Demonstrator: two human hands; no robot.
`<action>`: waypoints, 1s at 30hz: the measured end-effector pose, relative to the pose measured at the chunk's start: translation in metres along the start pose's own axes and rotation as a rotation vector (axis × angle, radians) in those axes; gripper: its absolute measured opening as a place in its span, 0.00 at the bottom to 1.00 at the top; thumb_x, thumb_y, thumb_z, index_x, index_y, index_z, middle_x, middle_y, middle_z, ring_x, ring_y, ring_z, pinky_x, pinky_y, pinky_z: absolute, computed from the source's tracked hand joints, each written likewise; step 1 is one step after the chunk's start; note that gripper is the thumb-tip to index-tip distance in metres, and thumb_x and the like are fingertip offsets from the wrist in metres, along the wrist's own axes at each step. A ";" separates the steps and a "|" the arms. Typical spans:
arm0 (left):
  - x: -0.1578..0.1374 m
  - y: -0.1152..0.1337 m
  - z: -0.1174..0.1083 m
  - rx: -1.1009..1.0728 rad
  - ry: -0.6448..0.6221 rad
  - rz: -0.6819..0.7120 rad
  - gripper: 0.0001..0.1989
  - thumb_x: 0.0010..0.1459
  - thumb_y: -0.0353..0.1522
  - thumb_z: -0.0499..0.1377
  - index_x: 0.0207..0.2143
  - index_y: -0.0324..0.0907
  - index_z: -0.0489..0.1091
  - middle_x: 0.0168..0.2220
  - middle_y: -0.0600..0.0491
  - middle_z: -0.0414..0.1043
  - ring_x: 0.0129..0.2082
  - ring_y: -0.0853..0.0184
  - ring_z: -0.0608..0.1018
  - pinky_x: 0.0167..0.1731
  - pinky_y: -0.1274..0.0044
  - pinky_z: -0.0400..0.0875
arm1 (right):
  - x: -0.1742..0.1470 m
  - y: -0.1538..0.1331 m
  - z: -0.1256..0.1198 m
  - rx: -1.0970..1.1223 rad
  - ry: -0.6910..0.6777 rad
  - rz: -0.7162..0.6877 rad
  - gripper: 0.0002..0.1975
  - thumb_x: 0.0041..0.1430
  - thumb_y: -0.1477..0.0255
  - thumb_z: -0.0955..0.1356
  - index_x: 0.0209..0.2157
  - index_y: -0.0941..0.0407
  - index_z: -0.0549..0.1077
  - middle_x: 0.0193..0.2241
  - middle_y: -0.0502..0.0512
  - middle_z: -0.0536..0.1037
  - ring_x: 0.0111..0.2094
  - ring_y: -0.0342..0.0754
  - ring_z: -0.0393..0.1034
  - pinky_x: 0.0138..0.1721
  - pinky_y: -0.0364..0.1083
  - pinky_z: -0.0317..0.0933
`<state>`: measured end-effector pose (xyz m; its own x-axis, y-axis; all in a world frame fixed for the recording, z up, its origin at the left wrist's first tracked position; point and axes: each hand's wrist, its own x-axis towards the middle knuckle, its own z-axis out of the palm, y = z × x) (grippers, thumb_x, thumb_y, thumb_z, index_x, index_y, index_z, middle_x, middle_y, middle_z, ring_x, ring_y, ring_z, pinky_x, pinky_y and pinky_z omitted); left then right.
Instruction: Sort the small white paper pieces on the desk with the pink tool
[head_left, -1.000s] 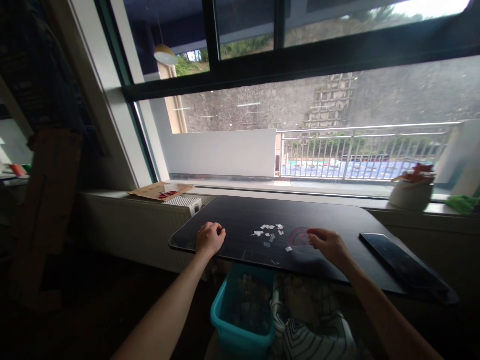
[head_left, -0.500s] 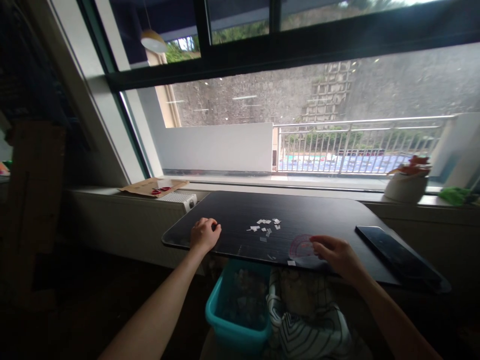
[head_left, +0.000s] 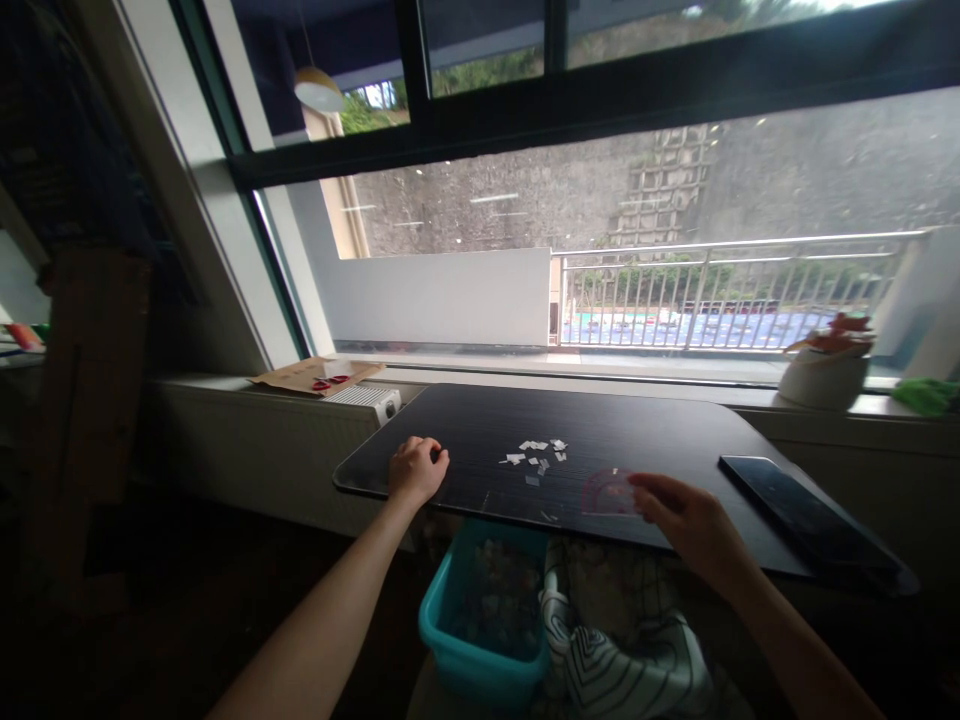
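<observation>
My right hand (head_left: 686, 510) pinches the right end of a clear, pinkish protractor (head_left: 606, 492), which is at the near edge of the black table (head_left: 637, 425). Its thumb and forefinger are closed on it. My left hand (head_left: 418, 468) rests on the left part of the tabletop with its fingers curled in. Whether it holds anything is hidden. Between the hands lies a loose group of small white and clear scraps (head_left: 534, 460). Below the near edge stands a turquoise bin (head_left: 442, 630) with many scraps inside.
A dark tablet (head_left: 802, 515) lies at the table's right end. Red-handled scissors (head_left: 330, 382) rest on brown cardboard (head_left: 300, 374) above the radiator (head_left: 364, 397). On the sill sits a white pot (head_left: 823, 378). Striped cloth (head_left: 630, 660) is right of the bin.
The white scrap that lay at the near table edge by the protractor is no longer visible there. My right hand still holds the protractor. The view has shifted slightly.
</observation>
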<state>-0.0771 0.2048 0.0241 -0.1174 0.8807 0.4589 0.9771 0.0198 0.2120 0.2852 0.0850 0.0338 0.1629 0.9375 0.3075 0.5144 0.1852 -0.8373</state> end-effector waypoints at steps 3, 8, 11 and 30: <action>0.000 0.000 0.001 0.003 0.005 0.002 0.10 0.56 0.38 0.54 0.35 0.45 0.72 0.40 0.49 0.71 0.42 0.60 0.73 0.43 0.71 0.66 | 0.018 0.003 0.026 0.035 0.024 -0.039 0.21 0.50 0.59 0.66 0.40 0.58 0.79 0.26 0.55 0.80 0.28 0.50 0.74 0.31 0.45 0.67; -0.001 -0.001 0.003 0.000 0.016 0.001 0.10 0.56 0.37 0.54 0.35 0.45 0.72 0.39 0.49 0.71 0.42 0.60 0.73 0.43 0.70 0.66 | 0.032 -0.001 0.063 0.005 0.013 -0.072 0.20 0.53 0.60 0.65 0.42 0.56 0.78 0.31 0.56 0.82 0.33 0.52 0.76 0.36 0.47 0.67; -0.001 -0.001 0.004 -0.002 0.018 -0.001 0.10 0.56 0.37 0.54 0.35 0.45 0.72 0.40 0.49 0.70 0.43 0.60 0.73 0.44 0.70 0.65 | 0.030 -0.005 0.069 -0.076 0.049 -0.119 0.20 0.55 0.60 0.64 0.42 0.56 0.78 0.33 0.56 0.82 0.35 0.53 0.76 0.38 0.47 0.67; -0.002 0.000 0.001 -0.015 0.002 0.001 0.10 0.56 0.37 0.54 0.35 0.44 0.72 0.41 0.48 0.71 0.43 0.59 0.73 0.44 0.69 0.65 | 0.026 -0.005 0.078 -0.002 -0.124 -0.079 0.18 0.54 0.62 0.65 0.41 0.56 0.79 0.31 0.56 0.82 0.34 0.53 0.76 0.37 0.47 0.66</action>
<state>-0.0765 0.2035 0.0219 -0.1165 0.8797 0.4611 0.9744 0.0113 0.2247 0.2213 0.1313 0.0107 0.0169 0.9491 0.3144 0.5235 0.2595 -0.8115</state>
